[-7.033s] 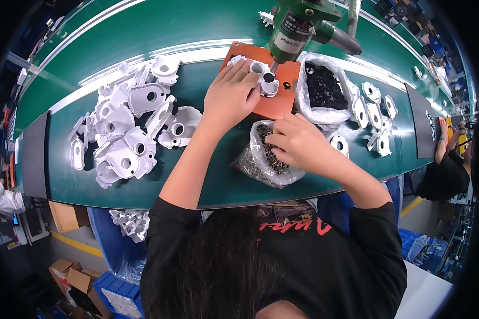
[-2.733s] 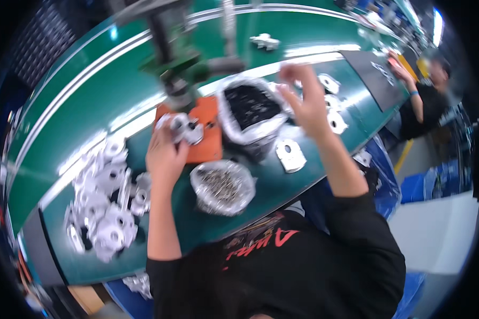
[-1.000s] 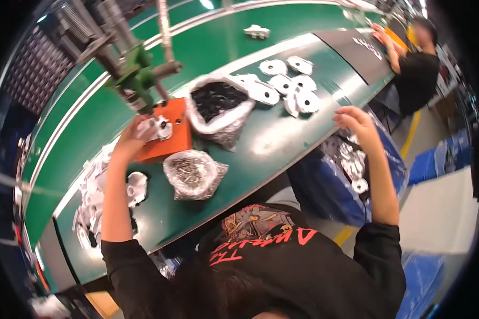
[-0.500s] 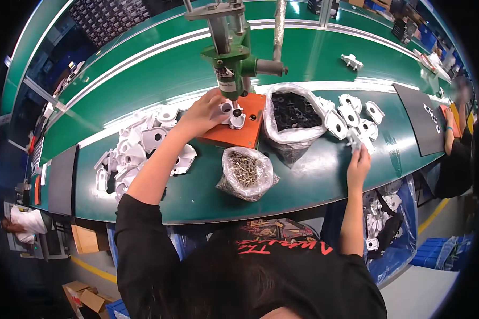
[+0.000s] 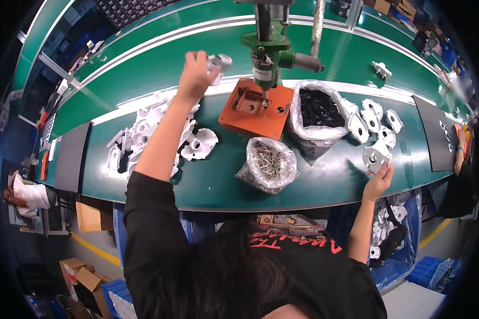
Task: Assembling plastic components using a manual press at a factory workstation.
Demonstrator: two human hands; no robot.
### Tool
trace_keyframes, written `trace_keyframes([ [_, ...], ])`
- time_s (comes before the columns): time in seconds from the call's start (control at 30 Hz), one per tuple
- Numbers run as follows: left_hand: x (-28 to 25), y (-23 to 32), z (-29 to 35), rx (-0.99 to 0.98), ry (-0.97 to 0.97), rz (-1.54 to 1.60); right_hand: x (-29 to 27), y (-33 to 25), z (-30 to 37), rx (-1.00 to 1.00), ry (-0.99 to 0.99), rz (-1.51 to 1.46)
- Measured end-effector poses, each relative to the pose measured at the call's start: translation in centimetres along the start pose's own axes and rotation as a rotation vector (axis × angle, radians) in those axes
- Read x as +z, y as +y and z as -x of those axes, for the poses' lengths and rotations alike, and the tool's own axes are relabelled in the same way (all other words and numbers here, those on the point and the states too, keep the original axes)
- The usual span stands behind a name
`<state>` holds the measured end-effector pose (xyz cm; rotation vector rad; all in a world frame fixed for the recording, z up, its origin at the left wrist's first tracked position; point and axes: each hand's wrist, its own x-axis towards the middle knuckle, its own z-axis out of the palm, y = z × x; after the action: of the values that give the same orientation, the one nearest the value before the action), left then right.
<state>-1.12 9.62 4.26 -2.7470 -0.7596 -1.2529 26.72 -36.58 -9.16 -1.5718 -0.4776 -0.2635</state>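
My left hand (image 5: 195,80) is raised left of the green press (image 5: 267,45), its fingers closed on a white housing part (image 5: 219,66) in the air. Under the press spindle sits an orange fixture block (image 5: 234,123) whose recess holds no housing. Low at the right, the fingers of my right hand (image 5: 378,184) grip another white housing part (image 5: 374,157), its broad face with a round hole turned up. That part is just in front of a small group of similar white housings (image 5: 372,121). A larger heap of white housings (image 5: 143,126) lies beneath my left forearm, partly hidden by it.
A clear bag of metal screws or pins (image 5: 269,162) stands before the block. Right of it is a bag of small black parts (image 5: 320,109). Dark mats (image 5: 72,157) lie at both bench ends. A blue-lined bin (image 5: 388,234) stands below; another person's arm (image 5: 459,151) is far right.
My left hand has lifted the white housing off the orange block and carried it up and leftward. My right hand has turned its housing to show the broad face. The view has shifted.
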Motion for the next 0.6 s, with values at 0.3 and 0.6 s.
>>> trace_keyframes([
  [0.3, -6.6, 5.0, 6.6, -0.241, -1.07, -0.235, 1.1, -2.4, 2.6, 0.281, -0.08, -0.443],
  [0.6, -6.9, 3.1, 12.3, -0.122, -0.96, -0.203, 6.7, -8.9, 2.9, 0.562, -0.516, -0.688],
])
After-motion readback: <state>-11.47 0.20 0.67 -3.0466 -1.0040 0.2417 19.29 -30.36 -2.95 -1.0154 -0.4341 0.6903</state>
